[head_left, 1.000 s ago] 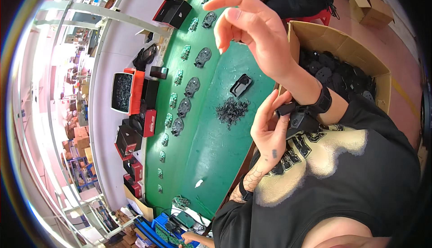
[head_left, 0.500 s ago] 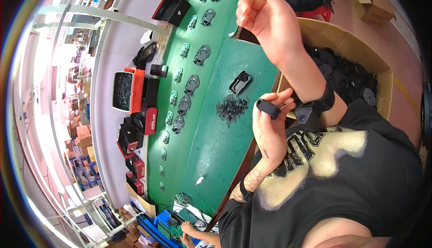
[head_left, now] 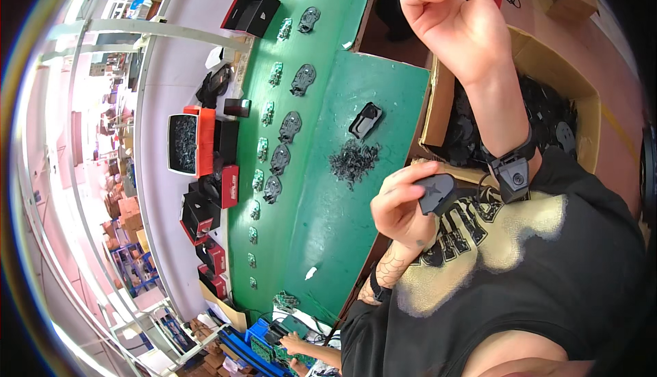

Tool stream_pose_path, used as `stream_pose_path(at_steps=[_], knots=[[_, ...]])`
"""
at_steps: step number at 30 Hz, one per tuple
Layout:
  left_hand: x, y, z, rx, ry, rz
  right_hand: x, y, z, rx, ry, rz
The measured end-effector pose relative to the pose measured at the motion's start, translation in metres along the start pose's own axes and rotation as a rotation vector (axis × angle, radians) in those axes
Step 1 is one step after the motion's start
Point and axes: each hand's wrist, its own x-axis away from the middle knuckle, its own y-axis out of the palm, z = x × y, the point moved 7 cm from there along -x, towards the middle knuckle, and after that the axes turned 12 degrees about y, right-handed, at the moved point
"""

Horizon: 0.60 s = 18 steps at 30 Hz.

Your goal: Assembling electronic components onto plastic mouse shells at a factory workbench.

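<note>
My left hand (head_left: 400,202) grips a small black plastic cover (head_left: 436,193) with a rounded end, close in front of my shirt. Its fingers wrap over one edge. Raised over the cardboard box, my right hand (head_left: 462,24) has its palm showing and fingers loosely bent, with nothing visible in it. On the green table (head_left: 328,233) beyond my left hand lies a heap of small black parts (head_left: 354,163). Just past the heap sits a hollow black plastic shell (head_left: 366,120).
Rows of small green circuit boards (head_left: 267,112) and black oval bases (head_left: 290,126) line the green belt. The cardboard box (head_left: 585,96) at right holds many black plastic pieces. An orange-red box (head_left: 205,141) stands beyond the belt. Another person's hand (head_left: 294,343) works among boards at the bottom.
My right hand has drawn back toward the right, and its pointing finger has curled in. My left hand has turned the black cover so its broad face shows.
</note>
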Motion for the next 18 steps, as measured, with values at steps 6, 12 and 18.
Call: stream_pose_path(at_steps=[6, 12, 18], knots=[[-0.022, 0.001, 0.014, -0.303, 0.216, -0.110, 0.004, 0.006, 0.001, 0.101, -0.121, -0.022], [-0.023, 0.006, 0.002, -0.104, -0.044, -0.024, 0.020, 0.031, 0.011, 0.403, -0.469, 0.008], [-0.031, 0.006, -0.003, -0.322, -0.102, -0.278, 0.021, 0.041, 0.005, 0.746, -0.726, -0.177]])
